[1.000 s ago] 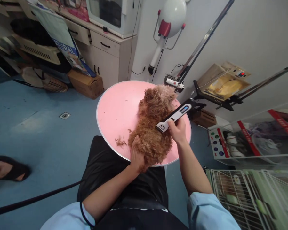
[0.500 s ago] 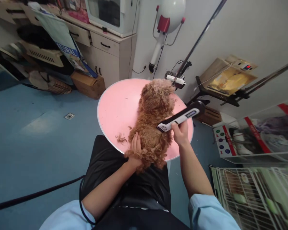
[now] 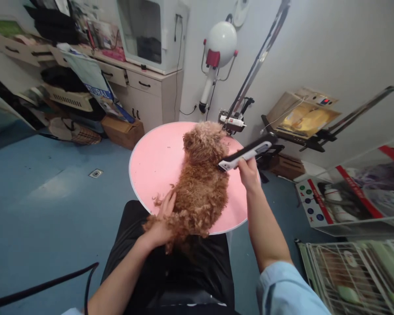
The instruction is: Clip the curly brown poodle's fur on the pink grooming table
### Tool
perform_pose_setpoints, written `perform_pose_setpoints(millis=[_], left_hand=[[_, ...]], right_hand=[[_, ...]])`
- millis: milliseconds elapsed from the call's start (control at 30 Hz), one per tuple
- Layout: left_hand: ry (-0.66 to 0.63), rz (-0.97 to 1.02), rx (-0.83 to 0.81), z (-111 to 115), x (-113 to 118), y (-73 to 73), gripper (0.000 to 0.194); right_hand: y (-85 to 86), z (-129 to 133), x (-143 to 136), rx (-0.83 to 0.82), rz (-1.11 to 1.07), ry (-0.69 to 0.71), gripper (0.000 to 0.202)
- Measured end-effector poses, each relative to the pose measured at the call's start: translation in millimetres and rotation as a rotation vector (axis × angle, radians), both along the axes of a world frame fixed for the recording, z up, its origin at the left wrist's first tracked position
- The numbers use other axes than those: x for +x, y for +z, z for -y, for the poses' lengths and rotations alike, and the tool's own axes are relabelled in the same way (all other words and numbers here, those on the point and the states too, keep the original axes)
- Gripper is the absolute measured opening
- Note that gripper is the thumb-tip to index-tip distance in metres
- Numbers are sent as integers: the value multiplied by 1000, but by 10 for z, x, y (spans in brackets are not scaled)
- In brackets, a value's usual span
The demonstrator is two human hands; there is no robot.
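Note:
A curly brown dog is on a round pink table, its head toward the far edge. My right hand is closed around a black and white clipper, whose head is at the dog's right shoulder. On the dog's left rear side lies my left hand, fingers stretched out along the body and partly covered by curly fur. Some loose tufts of fur lie on the table beside that hand.
A metal arm with a white power strip stands behind the table. Beyond are a white cabinet, a cardboard box and a white round-headed device. Wire cages stand at the lower right. A black hose crosses the lower left.
The clipper has moved from the dog's back up toward its shoulder. My left hand has shifted outward to the left along the dog's side. The whole view has tilted slightly upward.

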State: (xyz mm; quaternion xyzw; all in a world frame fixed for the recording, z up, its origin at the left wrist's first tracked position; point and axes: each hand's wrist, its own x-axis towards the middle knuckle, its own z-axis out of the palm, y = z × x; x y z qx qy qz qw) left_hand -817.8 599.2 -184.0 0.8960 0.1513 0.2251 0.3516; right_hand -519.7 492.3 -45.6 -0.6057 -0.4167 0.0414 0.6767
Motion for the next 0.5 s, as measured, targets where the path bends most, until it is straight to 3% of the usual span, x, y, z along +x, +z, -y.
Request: perform_pose_setpoints(millis=[67, 133, 267, 400, 500], left_hand=[[-19, -46, -20, -217, -114, 100, 77], [-8, -130, -39, -438, -186, 166, 57], [131, -284, 19, -761, -168, 412, 45], [210, -149, 101, -743, 232, 901, 41], [131, -6, 66, -555, 738, 1205, 43]], right_hand=[[-5, -206, 165, -61, -87, 64, 45], [-77, -252, 149, -128, -139, 161, 46], [-292, 63, -162, -215, -188, 391, 45], [-319, 285, -241, -216, -220, 486, 45], [-239, 131, -73, -40, -247, 317, 47]])
